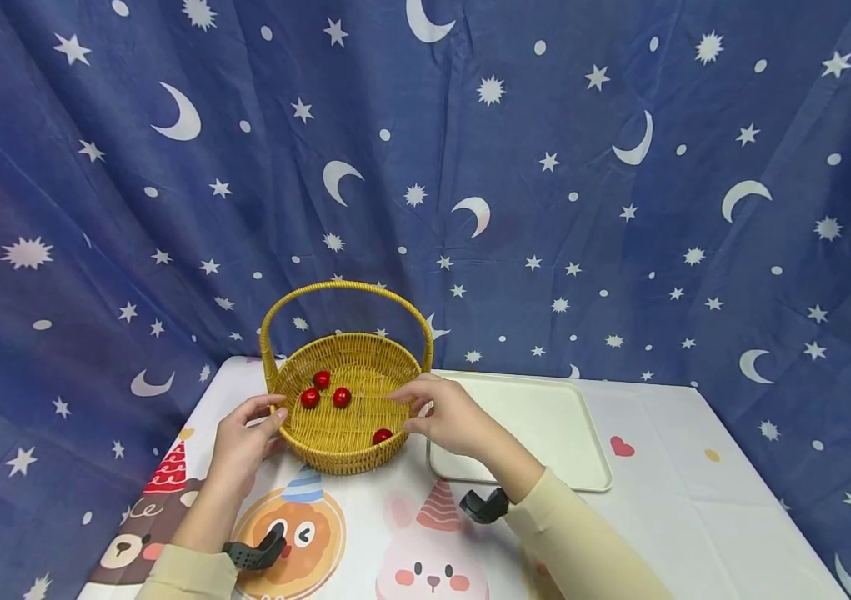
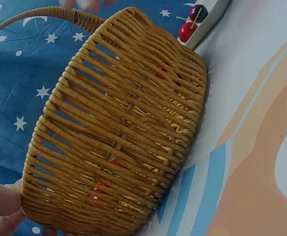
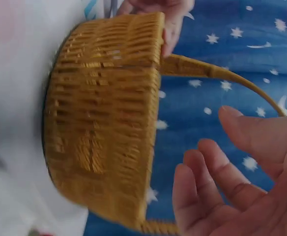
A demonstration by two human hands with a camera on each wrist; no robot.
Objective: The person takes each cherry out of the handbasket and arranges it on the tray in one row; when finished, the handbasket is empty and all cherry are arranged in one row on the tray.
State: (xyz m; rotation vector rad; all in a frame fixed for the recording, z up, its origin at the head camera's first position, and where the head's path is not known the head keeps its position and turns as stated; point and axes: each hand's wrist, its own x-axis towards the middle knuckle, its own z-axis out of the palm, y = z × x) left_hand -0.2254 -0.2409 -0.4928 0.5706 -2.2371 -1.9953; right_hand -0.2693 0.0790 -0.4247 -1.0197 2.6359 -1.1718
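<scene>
A yellow wicker basket (image 1: 342, 458) with a tall arched handle stands at the table's back left. Inside it three red cherries (image 1: 342, 397) lie grouped toward the left, and another cherry (image 1: 382, 436) sits near the front right wall. My left hand (image 1: 241, 437) grips the basket's left rim, thumb at the rim and fingers partly hidden behind the wicker. Over the right rim hovers my right hand (image 1: 451, 417), its fingers loosely bent and apart; the right wrist view shows nothing between them.
A cream tray (image 1: 545, 433) lies right of the basket, partly behind my right hand. In the left wrist view a dark cherry (image 2: 198, 13) and a red cherry (image 2: 187, 32) appear by the tray's edge. A blue star-and-moon curtain (image 1: 515, 208) rises behind the white printed tablecloth (image 1: 680, 500).
</scene>
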